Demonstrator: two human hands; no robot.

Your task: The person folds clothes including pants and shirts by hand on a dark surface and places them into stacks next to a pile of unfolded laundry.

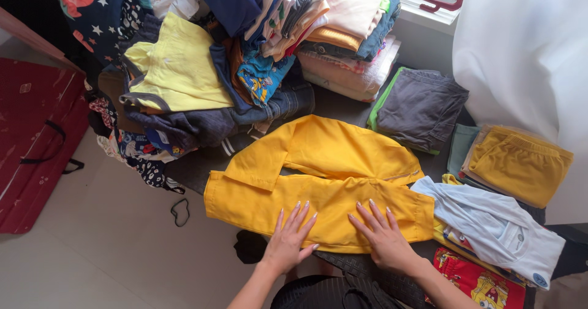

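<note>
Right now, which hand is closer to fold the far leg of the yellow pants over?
Probably the left hand. It lies flat on the near leg of the bright yellow cotton pants, nearer the far leg's cuff end. The right hand presses nearer the waist, beside the pale blue shirt.

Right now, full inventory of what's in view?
yellow trousers: 1, bright yellow, laid flat at centre, under both hands
pile of unfolded clothes: 1, mixed pale yellow, navy, denim, upper left
stack of folded clothes: 1, pink, orange, blue, top centre
grey folded garment: 1, grey with green edge, right of centre
mustard folded shorts: 1, mustard, far right
light blue garment: 1, pale blue, lower right
red printed garment: 1, red, bottom right
red bag: 1, dark red, floor at left
white curtain: 1, upper right
left hand: flat on trousers
right hand: flat on trousers
</note>
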